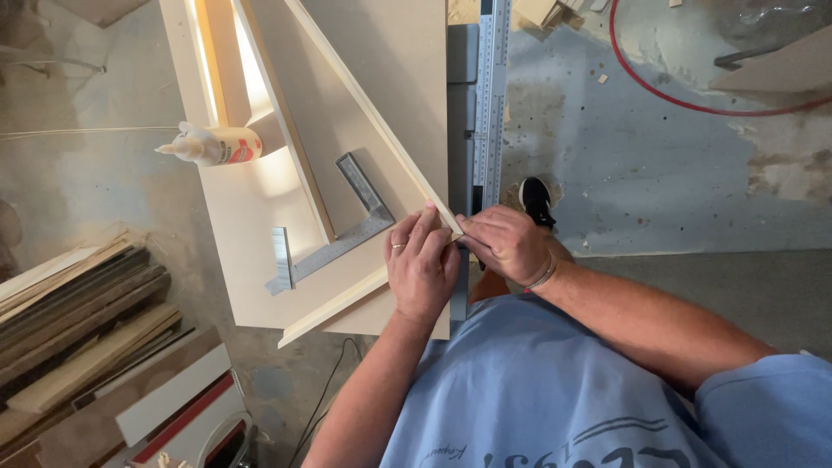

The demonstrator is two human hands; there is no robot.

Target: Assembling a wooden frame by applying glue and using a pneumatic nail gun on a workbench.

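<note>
Two thin pale wood strips meet at a corner near the right edge of a pale board [251,217]. One long strip [364,104] runs diagonally up to the left, the other strip [334,303] runs down to the left. My left hand [422,264] lies flat over the corner joint, fingertips on the strips. My right hand [507,243] pinches the joint's tip from the right. A metal carpenter's square [338,238] lies on the board just left of my hands.
A white glue bottle [217,145] lies on the board's left edge. A long steel ruler [490,95] runs along the board's right side. Stacked wood pieces [78,321] lie on the floor at left. A red hose [659,82] curves across the concrete floor.
</note>
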